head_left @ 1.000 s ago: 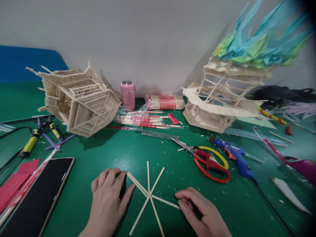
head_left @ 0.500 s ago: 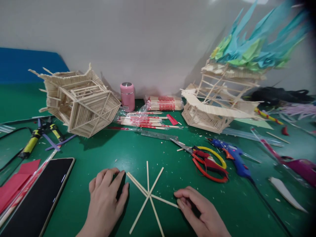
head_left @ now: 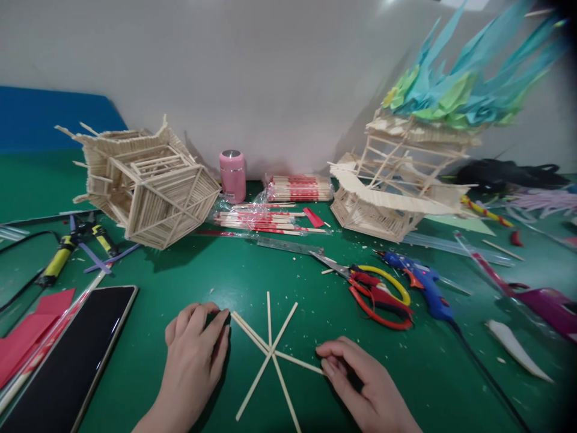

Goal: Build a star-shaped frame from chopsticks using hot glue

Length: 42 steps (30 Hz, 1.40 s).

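Thin wooden sticks (head_left: 255, 385) lie on the green table in a star, their inner ends meeting at one middle point. One stick (head_left: 299, 362) points right, and its outer end is between the thumb and fingers of my right hand (head_left: 360, 382). My left hand (head_left: 192, 355) rests on the table at the left of the star. Its index fingertip is close to the ends of two side-by-side sticks (head_left: 249, 332), fingers loosely bent, holding nothing that I can see.
Scissors (head_left: 376, 294), a blue glue gun (head_left: 424, 282) and a purple glue gun (head_left: 541, 304) lie at right. A phone (head_left: 67, 361) is at left. Behind stand two stick models (head_left: 166, 192), (head_left: 383, 204), a pink flask (head_left: 232, 175) and packs of chopsticks (head_left: 298, 189).
My left thumb has drawn in closer to the index finger. My right hand stays at the end of the right-pointing stick. The camera view has shifted slightly.
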Each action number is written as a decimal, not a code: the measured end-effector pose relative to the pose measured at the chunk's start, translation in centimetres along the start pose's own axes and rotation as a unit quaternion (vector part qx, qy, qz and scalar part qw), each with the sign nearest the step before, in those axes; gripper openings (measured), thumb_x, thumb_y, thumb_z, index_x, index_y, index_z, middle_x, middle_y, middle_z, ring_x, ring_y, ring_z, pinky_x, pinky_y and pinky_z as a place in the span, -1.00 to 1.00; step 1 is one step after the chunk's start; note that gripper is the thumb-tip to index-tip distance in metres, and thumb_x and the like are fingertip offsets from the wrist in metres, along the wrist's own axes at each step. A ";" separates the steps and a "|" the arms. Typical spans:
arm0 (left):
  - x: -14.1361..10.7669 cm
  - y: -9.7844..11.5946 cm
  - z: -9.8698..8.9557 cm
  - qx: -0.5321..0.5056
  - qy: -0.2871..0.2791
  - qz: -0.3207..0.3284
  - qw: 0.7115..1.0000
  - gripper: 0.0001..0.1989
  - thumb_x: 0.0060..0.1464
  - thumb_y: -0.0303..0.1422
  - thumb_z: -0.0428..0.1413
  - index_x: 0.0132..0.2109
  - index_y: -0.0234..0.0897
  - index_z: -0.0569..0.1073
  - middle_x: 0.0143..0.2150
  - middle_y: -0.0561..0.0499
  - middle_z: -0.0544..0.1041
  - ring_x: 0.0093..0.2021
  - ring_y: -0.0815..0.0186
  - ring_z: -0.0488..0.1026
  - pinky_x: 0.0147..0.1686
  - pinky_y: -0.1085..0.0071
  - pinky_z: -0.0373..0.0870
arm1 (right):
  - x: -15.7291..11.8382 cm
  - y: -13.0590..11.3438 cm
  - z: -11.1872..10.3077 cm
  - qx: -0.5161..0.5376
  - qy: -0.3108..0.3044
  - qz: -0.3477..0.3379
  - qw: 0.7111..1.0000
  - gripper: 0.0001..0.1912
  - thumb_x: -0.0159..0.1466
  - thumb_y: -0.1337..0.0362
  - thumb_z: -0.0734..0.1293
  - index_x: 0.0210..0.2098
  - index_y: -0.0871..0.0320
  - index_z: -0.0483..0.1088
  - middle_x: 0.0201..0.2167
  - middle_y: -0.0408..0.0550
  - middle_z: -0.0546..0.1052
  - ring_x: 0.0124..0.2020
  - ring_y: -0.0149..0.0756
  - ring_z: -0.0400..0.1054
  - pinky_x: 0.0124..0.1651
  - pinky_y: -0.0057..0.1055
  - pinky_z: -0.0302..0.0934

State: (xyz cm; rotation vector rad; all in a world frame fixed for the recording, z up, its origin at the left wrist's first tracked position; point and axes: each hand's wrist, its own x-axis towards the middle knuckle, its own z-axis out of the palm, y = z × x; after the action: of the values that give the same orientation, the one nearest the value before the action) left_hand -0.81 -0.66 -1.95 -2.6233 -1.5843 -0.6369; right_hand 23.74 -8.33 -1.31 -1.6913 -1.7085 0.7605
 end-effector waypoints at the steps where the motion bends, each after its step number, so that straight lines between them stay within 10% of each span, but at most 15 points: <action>1: 0.0 0.0 0.0 0.000 0.000 0.001 1.000 -0.80 0.08 -0.43 -0.06 -0.17 -0.26 0.41 -0.23 -0.12 0.38 -0.16 0.11 0.25 -0.29 0.21 0.19 | 0.0 0.0 0.0 0.001 -0.001 0.003 1.000 -0.86 0.23 0.26 0.15 -0.33 0.10 0.32 -0.50 -0.13 0.34 -0.53 -0.40 0.29 -0.47 -0.53 0.22; 42: -0.4 0.0 -1.3 0.057 -0.011 0.069 0.996 -0.90 0.04 -0.37 -0.02 -0.31 -0.22 0.38 -0.17 -0.12 0.41 -0.08 0.02 0.25 -0.20 0.07 0.12 | -0.1 -0.6 -0.3 0.016 -0.022 0.019 0.999 -0.81 0.26 0.21 0.12 -0.32 0.12 0.31 -0.50 -0.12 0.31 -0.51 -0.39 0.26 -0.45 -0.49 0.21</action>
State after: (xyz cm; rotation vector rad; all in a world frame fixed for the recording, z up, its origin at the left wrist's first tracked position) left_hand -1.39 -1.30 -0.92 -2.6364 -1.3843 -0.4960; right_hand 23.58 -8.47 -0.62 -1.7014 -1.6879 0.8446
